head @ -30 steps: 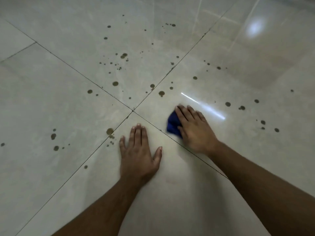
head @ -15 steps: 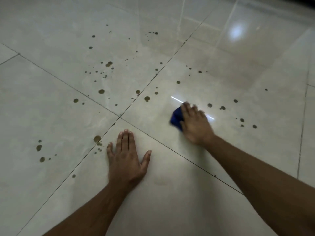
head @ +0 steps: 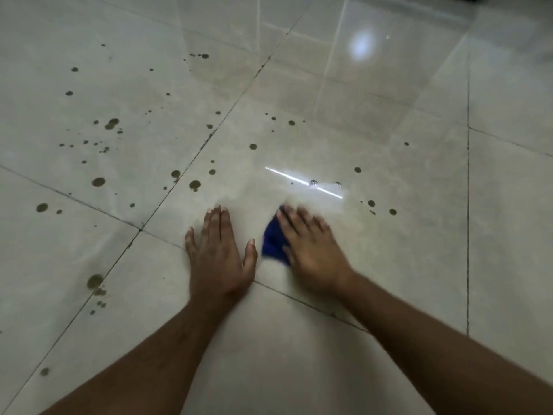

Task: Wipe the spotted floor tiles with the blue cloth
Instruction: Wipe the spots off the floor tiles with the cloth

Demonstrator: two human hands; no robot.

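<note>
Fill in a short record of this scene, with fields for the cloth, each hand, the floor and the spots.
cloth: blue, bunched, partly under the right hand
right hand: pressing the cloth, fingers straight, blurred
left hand: flat on the floor, beside the cloth, a small gap between
floor: glossy pale tiles, dark joints
spots: brown, many, mostly left of and beyond the hands

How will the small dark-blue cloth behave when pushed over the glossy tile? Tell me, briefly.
Probably floppy: the small dark-blue cloth lies bunched under the flat right hand. Likely light: it hides mostly beneath that one hand. It should slide easily, as the glossy beige tile shines with reflections.
</note>
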